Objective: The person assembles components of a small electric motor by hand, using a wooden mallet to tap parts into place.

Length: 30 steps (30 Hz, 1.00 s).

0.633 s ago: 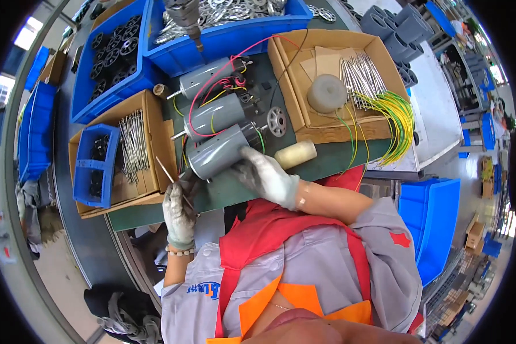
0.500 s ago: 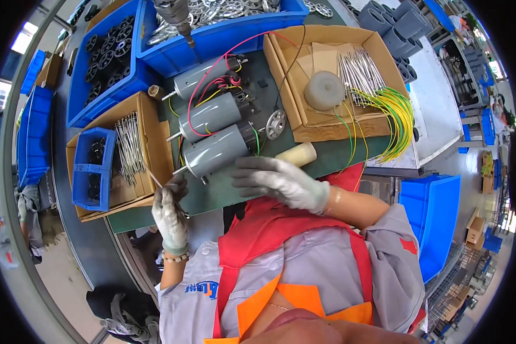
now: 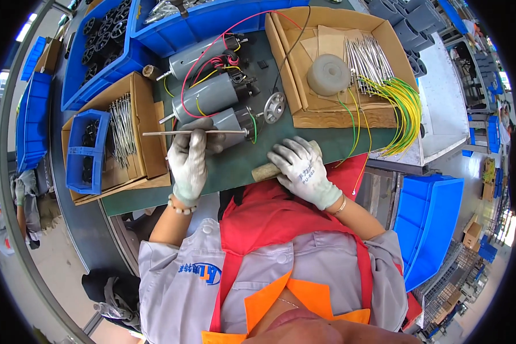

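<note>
My left hand (image 3: 190, 166), in a white glove, pinches a long thin metal rod (image 3: 160, 133). The rod lies level across the nearest of several grey cylindrical motors (image 3: 226, 121). My right hand (image 3: 304, 172), also gloved, has its fingers curled over a short pale cylinder (image 3: 265, 172) on the green bench top, hiding its middle. Behind are two more motors (image 3: 206, 94) with protruding shafts and red, yellow and black wires. A round metal end cap (image 3: 274, 108) with holes rests beside the nearest motor.
At the left, a cardboard box (image 3: 149, 123) holds metal rods and a small blue bin (image 3: 86, 152). Blue crates (image 3: 172, 43) with round parts stand behind. A right-hand carton (image 3: 350, 118) contains rods, green-yellow wires and a translucent roll (image 3: 328, 75). Grey tubes (image 3: 404, 31) lie beyond.
My left hand has moved up and right from the left box's edge, bringing the rod level over the nearest motor. My right hand has come down onto the pale cylinder, which now lies further left.
</note>
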{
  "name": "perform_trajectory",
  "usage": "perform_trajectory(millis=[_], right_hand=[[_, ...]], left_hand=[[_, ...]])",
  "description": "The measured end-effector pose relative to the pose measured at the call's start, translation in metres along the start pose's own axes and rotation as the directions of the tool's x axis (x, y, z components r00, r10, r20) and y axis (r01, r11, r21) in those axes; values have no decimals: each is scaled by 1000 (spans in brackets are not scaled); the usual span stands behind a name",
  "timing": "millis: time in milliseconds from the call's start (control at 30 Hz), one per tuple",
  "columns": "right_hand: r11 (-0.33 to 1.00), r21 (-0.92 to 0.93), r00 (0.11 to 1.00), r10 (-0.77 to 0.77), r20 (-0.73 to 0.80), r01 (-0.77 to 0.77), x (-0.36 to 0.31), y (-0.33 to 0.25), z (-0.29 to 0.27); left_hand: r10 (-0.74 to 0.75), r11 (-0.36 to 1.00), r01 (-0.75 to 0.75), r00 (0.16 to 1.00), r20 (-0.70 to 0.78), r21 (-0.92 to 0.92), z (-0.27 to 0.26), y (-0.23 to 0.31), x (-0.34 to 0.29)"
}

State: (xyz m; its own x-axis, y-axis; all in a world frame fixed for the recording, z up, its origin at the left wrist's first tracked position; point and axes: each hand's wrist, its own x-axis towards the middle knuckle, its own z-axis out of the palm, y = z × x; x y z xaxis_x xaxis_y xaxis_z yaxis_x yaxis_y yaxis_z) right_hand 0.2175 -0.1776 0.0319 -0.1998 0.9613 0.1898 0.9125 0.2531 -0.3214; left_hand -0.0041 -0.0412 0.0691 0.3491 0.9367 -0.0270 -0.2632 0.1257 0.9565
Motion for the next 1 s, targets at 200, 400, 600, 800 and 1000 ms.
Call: perform_trajectory(millis=[200, 400, 600, 800, 1000], right_hand=[[854, 446, 961, 271, 60, -269, 3, 6, -33], [44, 962, 953, 156, 260, -270, 19, -7, -52], [457, 842, 926, -95, 366, -286, 20, -22, -38], [662, 685, 878, -83, 471, -305, 12, -22, -55], [294, 837, 859, -87, 504, -461, -4, -11, -72]], left_hand=[[-10, 1000, 10, 1000, 9, 24, 2, -6, -12], [-98, 995, 99, 991, 87, -1, 23, 2, -49], [-352, 884, 299, 931, 92, 360, 9, 11, -63], [137, 85, -616, 786, 603, 783, 26, 45, -81], [-61, 35, -721, 690, 721, 693, 14, 22, -57]])
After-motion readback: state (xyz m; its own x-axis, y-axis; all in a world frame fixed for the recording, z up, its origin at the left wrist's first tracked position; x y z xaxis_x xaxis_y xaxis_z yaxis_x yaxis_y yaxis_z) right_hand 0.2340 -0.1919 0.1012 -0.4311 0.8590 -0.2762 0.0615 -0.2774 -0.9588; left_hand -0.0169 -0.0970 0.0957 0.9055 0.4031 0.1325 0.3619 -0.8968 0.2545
